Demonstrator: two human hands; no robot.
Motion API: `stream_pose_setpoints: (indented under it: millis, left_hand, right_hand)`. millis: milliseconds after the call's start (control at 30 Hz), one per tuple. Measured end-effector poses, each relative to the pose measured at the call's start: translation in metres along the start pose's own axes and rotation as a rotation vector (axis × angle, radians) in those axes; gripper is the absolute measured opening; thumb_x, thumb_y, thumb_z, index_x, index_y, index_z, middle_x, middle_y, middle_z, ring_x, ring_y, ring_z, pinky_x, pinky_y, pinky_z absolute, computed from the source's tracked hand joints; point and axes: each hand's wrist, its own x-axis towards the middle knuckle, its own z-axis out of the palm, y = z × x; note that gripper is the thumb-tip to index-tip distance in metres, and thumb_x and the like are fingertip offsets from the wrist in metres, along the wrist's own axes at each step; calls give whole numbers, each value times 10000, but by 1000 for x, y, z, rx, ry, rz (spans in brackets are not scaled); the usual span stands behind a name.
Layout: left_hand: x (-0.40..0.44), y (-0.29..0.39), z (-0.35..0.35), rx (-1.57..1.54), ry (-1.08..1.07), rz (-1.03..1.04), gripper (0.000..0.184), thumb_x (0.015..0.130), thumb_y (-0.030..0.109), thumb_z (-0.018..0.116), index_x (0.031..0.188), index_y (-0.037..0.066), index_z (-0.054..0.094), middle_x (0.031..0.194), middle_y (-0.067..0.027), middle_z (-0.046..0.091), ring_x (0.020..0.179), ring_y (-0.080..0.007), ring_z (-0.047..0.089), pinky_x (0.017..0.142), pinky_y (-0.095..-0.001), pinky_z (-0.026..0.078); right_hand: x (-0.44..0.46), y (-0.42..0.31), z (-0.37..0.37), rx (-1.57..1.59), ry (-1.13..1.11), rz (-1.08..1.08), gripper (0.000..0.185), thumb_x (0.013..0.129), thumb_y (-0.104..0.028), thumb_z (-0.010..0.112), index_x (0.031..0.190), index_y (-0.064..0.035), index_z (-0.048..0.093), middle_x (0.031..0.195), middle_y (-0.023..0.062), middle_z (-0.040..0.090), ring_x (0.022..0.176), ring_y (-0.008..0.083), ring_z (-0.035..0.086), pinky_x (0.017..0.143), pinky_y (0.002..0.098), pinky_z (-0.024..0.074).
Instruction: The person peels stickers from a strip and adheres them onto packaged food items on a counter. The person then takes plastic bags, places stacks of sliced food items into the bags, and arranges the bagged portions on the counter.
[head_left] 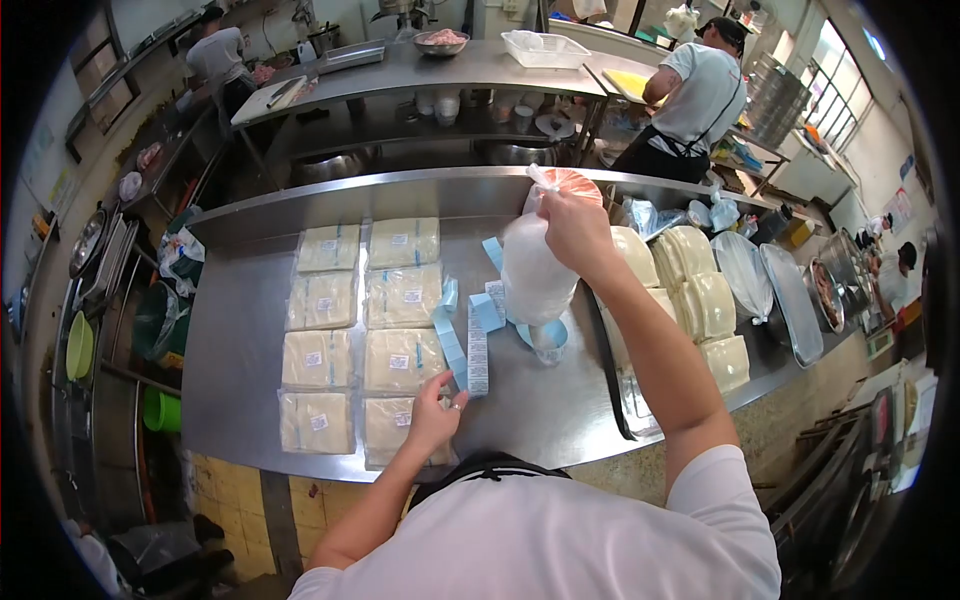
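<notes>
My right hand [578, 232] is closed around the gathered neck of a clear plastic bag [538, 275] with whitish contents and an orange-printed top. It is held upright over the steel table [235, 330]. Beside the lower right package, my left hand [435, 415] has its fingers apart near the end of a blue label strip [449, 350]. A strip of printed labels [478, 350] lies right of it, and a curled blue strip [548, 342] is below the bag. Flat, pale wrapped packages [405, 357] with white labels form two columns on the left.
Stacks of pale sheets [690, 290] sit on the right, near a metal tray [790, 300] and small plastic bags. Behind the table's raised back edge is another counter with a bowl of meat [441, 42] and a white bin [545, 50]. Co-workers [700, 95] stand beyond.
</notes>
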Motion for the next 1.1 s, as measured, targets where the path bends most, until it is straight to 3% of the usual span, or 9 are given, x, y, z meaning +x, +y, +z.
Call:
stream_pose_setpoints:
  millis: [200, 400, 467, 567, 667, 767, 833, 933, 1100]
  left_hand:
    - [-2, 17, -1, -74, -64, 73, 471, 907, 171, 761, 1312, -18, 613, 1267, -216, 666, 1117, -326, 675, 909, -398, 549]
    - [30, 96, 9, -368, -199, 191, 353, 943, 97, 669, 1270, -27, 624, 1311, -197, 645, 1173, -317, 639, 988, -395, 503]
    - [43, 76, 18, -251, -295, 525, 305, 952, 50, 612, 1247, -23, 634, 1361, -193, 611, 1215, -317, 610, 1043, -405, 470]
    - [13, 83, 35, -551, -490, 157, 298, 1028, 200, 524, 1257, 35, 620, 1393, -207, 569, 1296, -352, 540, 1129, -482, 400]
    - [1, 104, 38, 283, -505, 543, 374, 1035, 256, 563, 1344, 45, 587, 1356, -184, 601, 1289, -322, 540, 1097, -477, 424]
    - [14, 86, 38, 19, -570, 149, 390, 986, 139, 631, 1356, 24, 597, 1291, -135, 636, 1193, -226, 570, 1011, -380, 469]
    - [12, 107, 40, -177, -462, -167, 421, 923, 25, 688, 1337, -6, 621, 1175, -111, 681, 1028, -149, 616, 887, -298, 514]
    - [6, 134, 47, -125, -422, -29, 438, 940, 42, 679, 1373, 12, 614, 1037, -82, 699, 940, -147, 608, 864, -298, 509]
    - [-9, 154, 60, 144, -536, 38, 324, 951, 105, 707, 1275, 97, 715, 857, -43, 641, 798, -148, 554, 732, -293, 464]
  right_hand:
    - [3, -15, -95, 220, 685, 118, 103, 963, -88, 585, 930, -30, 663, 834, 211, 687, 785, 420, 679, 717, 472, 530]
    - [-77, -11, -145, 726, 559, 430, 290, 1060, -187, 566, 837, -12, 629, 664, -6, 561, 596, 82, 485, 551, 277, 390]
    - [-117, -24, -127, 931, 492, 648, 273, 1071, -197, 555, 858, -43, 630, 665, -40, 543, 585, 56, 458, 529, 250, 361]
    - [-186, -32, -69, 1155, 472, 773, 246, 1082, -216, 540, 907, -64, 624, 684, -46, 527, 571, 47, 447, 516, 233, 356]
    - [-260, -12, -8, 1251, 340, 926, 193, 1064, -198, 582, 954, -45, 622, 731, -21, 555, 630, 63, 525, 570, 241, 433]
    - [-324, 58, 28, 961, 276, 983, 145, 1023, -153, 634, 996, -10, 632, 755, -3, 601, 712, 71, 585, 636, 240, 475]
    - [-332, 119, 2, 458, 143, 697, 324, 883, -84, 744, 1169, -18, 607, 1046, 97, 661, 908, 227, 652, 796, 361, 536]
    - [-294, 170, -30, 170, -141, 321, 747, 766, -114, 818, 1436, -73, 491, 1533, 171, 457, 1367, 364, 490, 1093, 471, 445]
    - [-241, 225, -10, -143, -486, -201, 950, 747, -233, 859, 1559, -107, 381, 1633, 158, 341, 1467, 389, 377, 1176, 452, 387]
